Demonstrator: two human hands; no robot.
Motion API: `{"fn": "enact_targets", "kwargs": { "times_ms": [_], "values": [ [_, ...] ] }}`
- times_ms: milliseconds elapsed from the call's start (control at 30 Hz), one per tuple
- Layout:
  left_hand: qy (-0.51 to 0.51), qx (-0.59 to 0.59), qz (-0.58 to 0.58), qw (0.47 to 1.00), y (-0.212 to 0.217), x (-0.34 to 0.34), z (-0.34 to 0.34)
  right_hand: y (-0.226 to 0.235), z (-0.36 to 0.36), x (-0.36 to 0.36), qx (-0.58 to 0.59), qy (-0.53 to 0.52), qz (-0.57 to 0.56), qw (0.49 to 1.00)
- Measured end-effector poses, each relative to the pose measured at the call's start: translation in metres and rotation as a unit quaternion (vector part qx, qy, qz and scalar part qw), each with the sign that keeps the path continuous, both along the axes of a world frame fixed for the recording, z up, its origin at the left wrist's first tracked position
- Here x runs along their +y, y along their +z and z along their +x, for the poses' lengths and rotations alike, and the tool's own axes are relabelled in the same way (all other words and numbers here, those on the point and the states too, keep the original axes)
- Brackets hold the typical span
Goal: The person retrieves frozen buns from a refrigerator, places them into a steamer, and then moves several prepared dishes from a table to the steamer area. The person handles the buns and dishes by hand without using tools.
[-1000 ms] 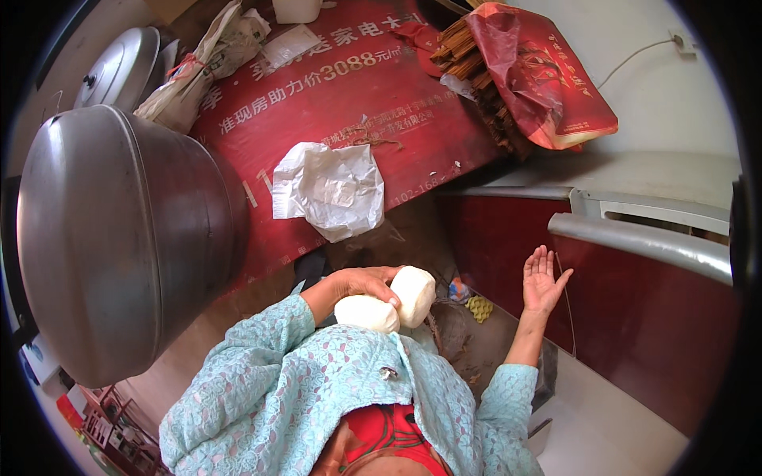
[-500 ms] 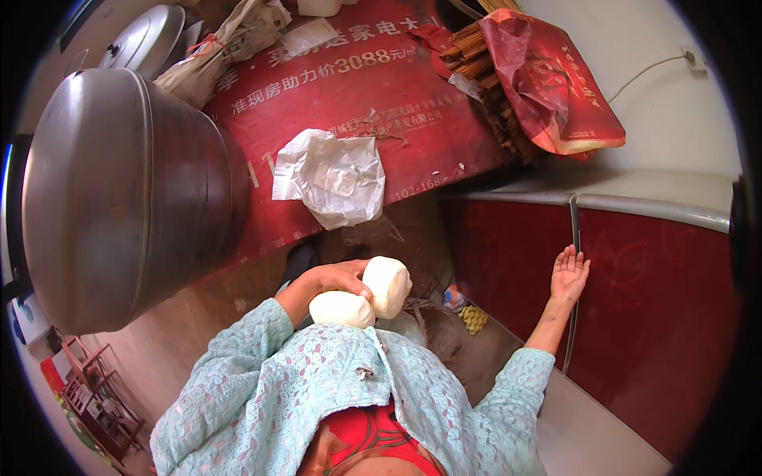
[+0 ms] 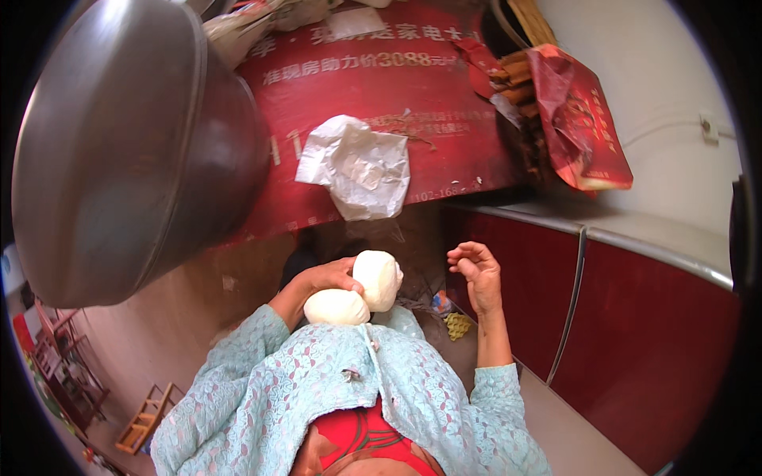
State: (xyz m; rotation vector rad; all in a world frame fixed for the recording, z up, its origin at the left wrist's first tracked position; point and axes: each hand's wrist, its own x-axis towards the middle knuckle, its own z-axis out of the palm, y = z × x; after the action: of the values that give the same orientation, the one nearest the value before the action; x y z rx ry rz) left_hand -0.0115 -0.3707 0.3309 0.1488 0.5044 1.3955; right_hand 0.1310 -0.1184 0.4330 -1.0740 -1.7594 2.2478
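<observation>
A: Main items?
B: Two white buns (image 3: 377, 279), rounded, touching. Held low, just off the near edge of the red worktop (image 3: 274, 210), on the wearer's side. One sits higher and to the right, the other lower and to the left.

A: Hands?
B: Left hand (image 3: 329, 278) gripping both buns, thumb close to where they meet. Right hand (image 3: 480, 278) raised, apart from the buns, to their right; fingers loosely bent, thumb clear of the palm.

A: Right behind the buns?
B: Light blue lace jacket (image 3: 270, 397). Lower bun seems to rest against it; contact hard to confirm.

A: On the worktop?
B: Crumpled white bag (image 3: 361, 170) by the near edge, about midway along. Large grey metal pot (image 3: 103, 159) at the left end, hiding the near left corner. Brown sticks (image 3: 516, 75) at the right edge, partly under a red bag (image 3: 595, 127).

A: Farther out?
B: Dark red cabinet (image 3: 508, 254) beside the worktop's near right corner. Yellow object (image 3: 458, 325), low down beyond the hands; kind unclear. Wooden frame (image 3: 145, 420) on the floor (image 3: 175, 341), lower left.
</observation>
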Motion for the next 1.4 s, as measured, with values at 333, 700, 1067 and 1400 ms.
{"fn": "enact_targets", "kwargs": {
  "times_ms": [333,700,1067,1400],
  "values": [
    [0.145,-0.066,-0.005,0.987,-0.020,-0.052,0.009,0.018,-0.070,-0.115,0.020,0.338,0.051,0.940],
    [0.338,-0.143,0.007,0.930,0.000,-0.073,0.056,0.050,-0.108,-0.178,0.090,0.644,0.375,0.660],
    [0.427,-0.203,0.004,0.881,-0.002,-0.079,0.095,0.054,-0.097,-0.223,0.050,0.741,0.428,0.515],
    [0.427,0.017,-0.016,0.904,-0.050,-0.069,0.113,0.037,-0.081,-0.218,0.134,0.786,0.326,0.509]
  ]
}}
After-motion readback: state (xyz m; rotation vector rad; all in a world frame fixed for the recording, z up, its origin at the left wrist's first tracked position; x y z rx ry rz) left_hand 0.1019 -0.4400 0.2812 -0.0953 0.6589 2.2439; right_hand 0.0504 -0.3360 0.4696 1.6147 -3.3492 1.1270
